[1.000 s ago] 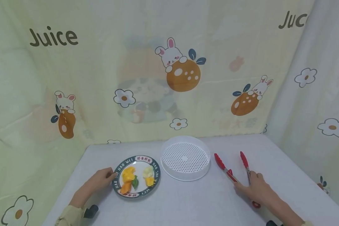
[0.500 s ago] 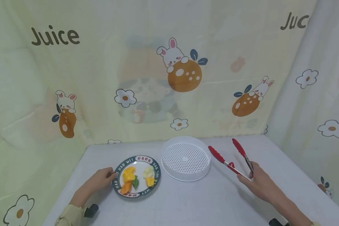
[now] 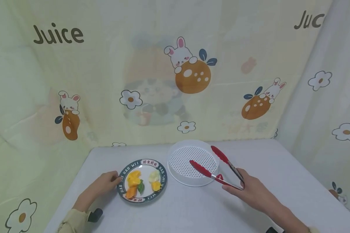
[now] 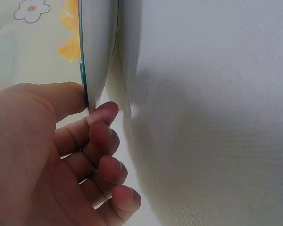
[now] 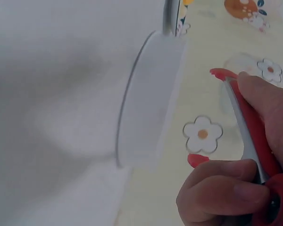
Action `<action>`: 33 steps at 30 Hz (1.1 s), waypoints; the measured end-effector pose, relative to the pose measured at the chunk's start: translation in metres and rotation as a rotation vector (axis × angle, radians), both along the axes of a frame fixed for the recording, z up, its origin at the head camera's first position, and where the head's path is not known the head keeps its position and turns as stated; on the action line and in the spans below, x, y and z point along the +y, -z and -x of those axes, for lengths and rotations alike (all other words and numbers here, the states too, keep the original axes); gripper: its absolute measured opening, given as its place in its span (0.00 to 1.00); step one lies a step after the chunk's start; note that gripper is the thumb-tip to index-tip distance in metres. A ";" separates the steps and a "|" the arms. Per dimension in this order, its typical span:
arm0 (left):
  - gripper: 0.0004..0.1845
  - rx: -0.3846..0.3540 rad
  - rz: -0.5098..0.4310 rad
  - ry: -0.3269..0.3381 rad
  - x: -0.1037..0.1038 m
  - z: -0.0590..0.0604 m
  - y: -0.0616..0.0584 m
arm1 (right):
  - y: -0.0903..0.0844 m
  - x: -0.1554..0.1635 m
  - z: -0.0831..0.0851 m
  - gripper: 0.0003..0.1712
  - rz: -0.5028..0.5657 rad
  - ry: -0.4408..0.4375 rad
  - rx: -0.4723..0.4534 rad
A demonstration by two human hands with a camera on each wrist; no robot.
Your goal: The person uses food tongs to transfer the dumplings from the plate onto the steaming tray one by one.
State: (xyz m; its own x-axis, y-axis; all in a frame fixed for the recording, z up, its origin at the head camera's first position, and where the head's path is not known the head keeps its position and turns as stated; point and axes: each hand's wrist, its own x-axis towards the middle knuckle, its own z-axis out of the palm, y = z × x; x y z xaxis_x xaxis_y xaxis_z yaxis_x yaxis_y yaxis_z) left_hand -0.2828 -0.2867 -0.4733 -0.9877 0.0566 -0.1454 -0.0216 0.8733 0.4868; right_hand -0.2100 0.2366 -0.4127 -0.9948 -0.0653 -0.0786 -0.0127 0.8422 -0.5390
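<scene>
My left hand (image 3: 106, 182) pinches the left rim of a round plate (image 3: 120, 187) with a dark green lettered border. In the left wrist view the thumb (image 4: 68, 100) lies on top of the rim and a fingertip beneath it. On the plate sit yellow pieces (image 3: 134, 178), an orange piece (image 3: 131, 192), a green piece (image 3: 141, 186) and a pale piece (image 3: 154, 176). My right hand (image 3: 252, 191) grips red-tipped metal tongs (image 3: 207, 174), their arms spread apart with nothing between the tips. The tongs overlap a white round sieve tray (image 3: 179, 177) in the head view.
A white cloth covers the table (image 3: 189, 210). Behind it and along the sides hangs a pale yellow curtain (image 3: 105, 81) printed with rabbits, fruit and flowers. The sieve tray stands just right of the plate, toward the back of the table.
My right hand has lifted the tongs and carried them leftward, from right of the sieve tray to over it. The left hand stays at the plate's rim.
</scene>
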 end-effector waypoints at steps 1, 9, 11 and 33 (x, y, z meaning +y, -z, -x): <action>0.09 -0.002 -0.002 -0.002 0.000 0.000 0.000 | 0.000 -0.004 0.000 0.60 -0.005 -0.010 0.007; 0.09 -0.014 -0.001 -0.010 -0.001 0.002 0.001 | -0.003 -0.039 -0.002 0.55 -0.009 -0.103 0.035; 0.09 -0.016 0.001 -0.009 -0.001 0.002 0.002 | -0.003 -0.047 -0.002 0.54 -0.009 -0.121 0.037; 0.09 -0.021 -0.003 -0.004 0.000 0.000 -0.003 | -0.007 -0.118 -0.008 0.42 -0.115 -0.317 0.020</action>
State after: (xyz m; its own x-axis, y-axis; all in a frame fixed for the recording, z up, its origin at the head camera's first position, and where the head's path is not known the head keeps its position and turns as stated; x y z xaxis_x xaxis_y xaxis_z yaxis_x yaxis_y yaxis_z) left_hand -0.2828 -0.2863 -0.4707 -0.9846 0.0535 -0.1664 -0.0353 0.8716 0.4890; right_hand -0.2023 0.1185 -0.4056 -0.9279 -0.3632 -0.0841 -0.2931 0.8500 -0.4378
